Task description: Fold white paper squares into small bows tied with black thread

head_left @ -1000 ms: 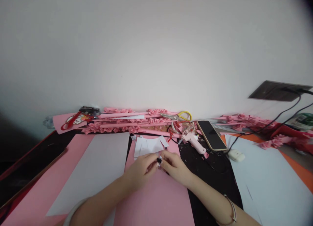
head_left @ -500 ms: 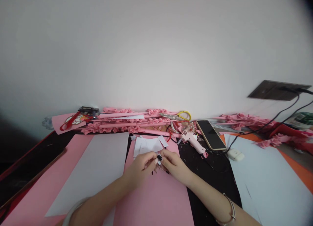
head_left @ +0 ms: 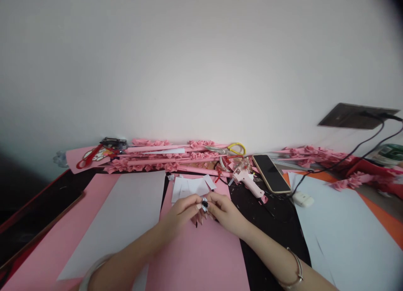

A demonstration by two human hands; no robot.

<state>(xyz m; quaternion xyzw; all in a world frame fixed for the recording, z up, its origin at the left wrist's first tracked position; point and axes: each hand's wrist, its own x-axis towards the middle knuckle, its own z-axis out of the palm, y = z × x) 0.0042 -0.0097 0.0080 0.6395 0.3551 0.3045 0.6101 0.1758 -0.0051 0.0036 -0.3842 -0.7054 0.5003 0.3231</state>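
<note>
The fingers of the left hand (head_left: 181,211) and the right hand (head_left: 228,213) closely pinch a small white piece (head_left: 204,199) above the pink sheet (head_left: 201,257), near the white papers (head_left: 192,186), and it could slip or crease wrongly if they press unevenly.

Black tabletop (head_left: 283,224) with pink sheets (head_left: 201,257), glue gun (head_left: 250,184), phone (head_left: 271,173).

My left hand (head_left: 181,213) and right hand (head_left: 226,211) sit close together just below the frame's centre, fingers (head_left: 217,197) bent in a pinch, while my forearms (head_left: 134,249) slant up from the bottom edge.
</note>
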